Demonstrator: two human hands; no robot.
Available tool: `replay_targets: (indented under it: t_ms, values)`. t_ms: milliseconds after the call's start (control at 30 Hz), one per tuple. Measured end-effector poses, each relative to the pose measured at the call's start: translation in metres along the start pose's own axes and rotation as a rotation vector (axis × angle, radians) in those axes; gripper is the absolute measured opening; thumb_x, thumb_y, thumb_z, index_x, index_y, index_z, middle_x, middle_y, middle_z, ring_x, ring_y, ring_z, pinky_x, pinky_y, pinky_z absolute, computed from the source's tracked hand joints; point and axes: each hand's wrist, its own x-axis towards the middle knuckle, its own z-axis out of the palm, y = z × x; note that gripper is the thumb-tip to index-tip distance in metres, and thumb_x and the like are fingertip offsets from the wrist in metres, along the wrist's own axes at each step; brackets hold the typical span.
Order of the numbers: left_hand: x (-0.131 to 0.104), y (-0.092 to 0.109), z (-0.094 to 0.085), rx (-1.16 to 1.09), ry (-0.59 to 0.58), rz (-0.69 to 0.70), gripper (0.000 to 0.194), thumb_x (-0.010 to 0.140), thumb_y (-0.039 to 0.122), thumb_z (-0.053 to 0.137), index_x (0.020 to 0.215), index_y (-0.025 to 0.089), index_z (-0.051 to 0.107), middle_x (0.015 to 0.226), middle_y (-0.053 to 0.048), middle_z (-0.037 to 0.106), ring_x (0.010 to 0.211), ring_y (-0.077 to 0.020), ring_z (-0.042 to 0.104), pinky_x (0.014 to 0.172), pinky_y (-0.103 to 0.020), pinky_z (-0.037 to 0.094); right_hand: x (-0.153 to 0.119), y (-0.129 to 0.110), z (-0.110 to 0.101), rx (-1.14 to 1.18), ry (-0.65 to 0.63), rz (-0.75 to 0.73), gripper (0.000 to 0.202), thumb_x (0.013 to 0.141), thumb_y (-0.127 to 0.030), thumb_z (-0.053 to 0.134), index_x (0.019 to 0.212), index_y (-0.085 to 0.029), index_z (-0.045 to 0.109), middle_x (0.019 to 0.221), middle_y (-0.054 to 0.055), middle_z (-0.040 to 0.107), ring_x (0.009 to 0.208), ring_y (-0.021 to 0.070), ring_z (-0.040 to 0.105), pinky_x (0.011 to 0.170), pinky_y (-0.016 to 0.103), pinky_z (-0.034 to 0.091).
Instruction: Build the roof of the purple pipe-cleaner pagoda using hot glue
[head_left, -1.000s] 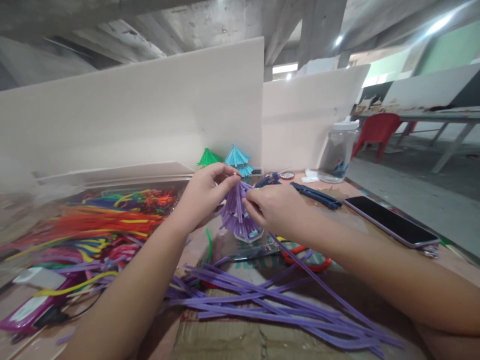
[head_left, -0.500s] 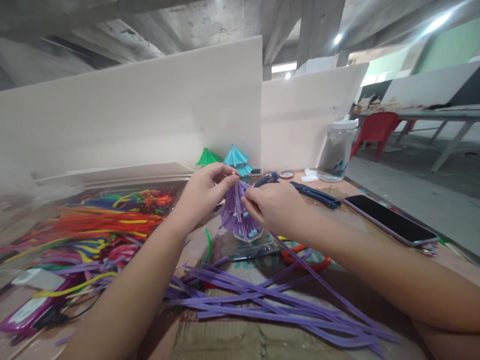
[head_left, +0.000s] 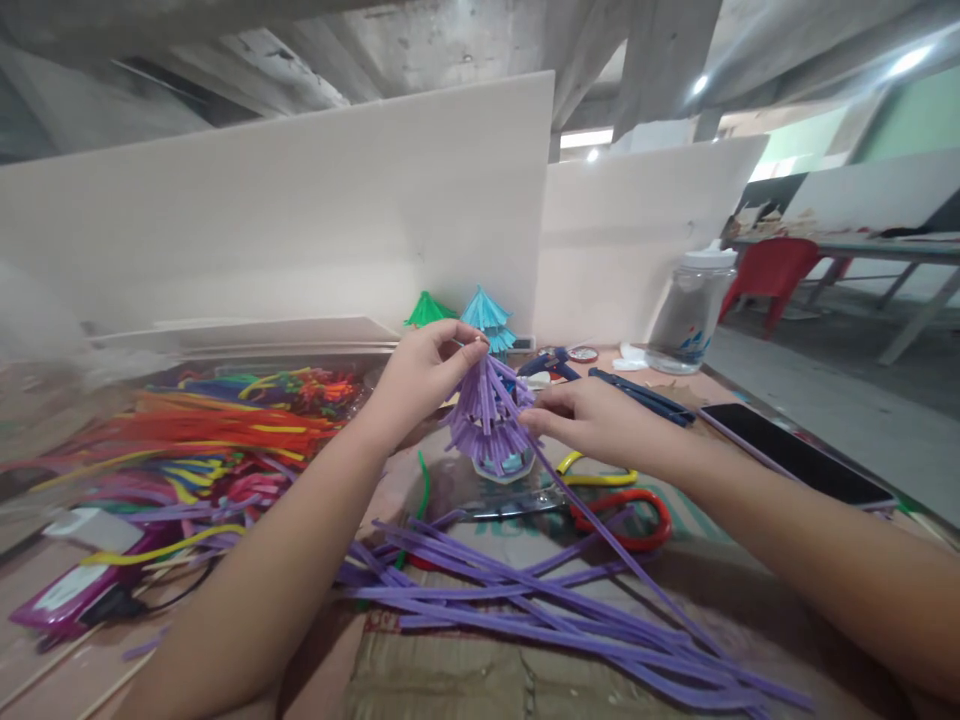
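A small tiered purple tower (head_left: 491,435), built of pipe cleaners like a pagoda, stands on a light base in front of me. My left hand (head_left: 442,365) pinches its peak between thumb and fingertips. One long purple pipe cleaner (head_left: 622,548) runs from near the peak down to the right. My right hand (head_left: 581,410) is beside the tower, thumb and fingertips loosely closed on this strand near the lower tier. More purple pipe cleaners (head_left: 480,590) lie in a loose bundle below. Scissors (head_left: 630,520) with red and yellow handles lie behind the bundle.
Green (head_left: 426,310) and blue (head_left: 487,312) towers stand behind. Colourful pipe cleaners (head_left: 225,425) and a magenta device (head_left: 90,590) lie left. Rightward are a glue gun (head_left: 551,362), navy pliers-like tool (head_left: 645,393), phone (head_left: 799,453) and water bottle (head_left: 690,315). White boards (head_left: 337,220) rise behind.
My right hand has moved away from the tower's upper part, to the right and slightly down along the strand. My left hand keeps its pinch on the peak. The view has shifted slightly.
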Motion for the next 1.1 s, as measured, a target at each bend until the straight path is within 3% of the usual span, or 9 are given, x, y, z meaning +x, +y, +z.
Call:
replay_targets:
  t_ms: [200, 300, 600, 867, 1100]
  values:
    - [0.000, 0.000, -0.001, 0.006, -0.005, 0.017, 0.023, 0.087, 0.039, 0.061, 0.089, 0.017, 0.069, 0.079, -0.004, 0.069, 0.069, -0.0154, 0.061, 0.064, -0.027, 0.046, 0.006, 0.002, 0.007, 0.326, -0.300, 0.121, 0.041, 0.089, -0.052, 0.054, 0.080, -0.016, 0.072, 0.057, -0.005, 0.044, 0.053, 0.0101, 0.040, 0.051, 0.025, 0.026]
    - [0.000, 0.000, -0.001, 0.015, -0.003, 0.020, 0.024, 0.087, 0.039, 0.061, 0.088, 0.016, 0.069, 0.078, -0.004, 0.068, 0.067, -0.0150, 0.059, 0.062, -0.027, 0.045, 0.008, 0.007, 0.011, 0.500, -0.341, 0.152, 0.041, 0.088, -0.051, 0.055, 0.081, -0.014, 0.071, 0.051, -0.008, 0.039, 0.049, 0.0089, 0.034, 0.049, 0.025, 0.024]
    - [0.000, 0.003, -0.001, 0.023, -0.006, 0.011, 0.024, 0.086, 0.038, 0.061, 0.088, 0.015, 0.069, 0.077, -0.003, 0.068, 0.066, -0.0144, 0.058, 0.062, -0.026, 0.043, 0.011, 0.009, 0.030, 0.823, -0.227, 0.188, 0.043, 0.075, -0.058, 0.068, 0.070, -0.020, 0.049, 0.045, -0.009, 0.042, 0.040, 0.0063, 0.033, 0.042, 0.022, 0.022]
    - [-0.001, 0.005, -0.001, 0.047, 0.007, 0.055, 0.022, 0.086, 0.035, 0.062, 0.088, 0.015, 0.070, 0.080, -0.004, 0.070, 0.069, -0.0149, 0.061, 0.065, -0.026, 0.045, 0.015, 0.011, 0.034, 0.768, -0.127, 0.271, 0.035, 0.079, -0.050, 0.065, 0.069, -0.020, 0.050, 0.041, -0.007, 0.049, 0.036, 0.0062, 0.037, 0.038, 0.021, 0.021]
    - [0.000, 0.002, -0.001, 0.044, 0.009, 0.069, 0.023, 0.087, 0.036, 0.062, 0.089, 0.014, 0.070, 0.080, -0.004, 0.070, 0.068, -0.0152, 0.061, 0.063, -0.026, 0.045, 0.020, 0.022, 0.033, 0.692, -0.094, 0.218, 0.027, 0.080, -0.043, 0.066, 0.076, -0.021, 0.050, 0.043, -0.007, 0.052, 0.037, 0.0077, 0.042, 0.041, 0.021, 0.028]
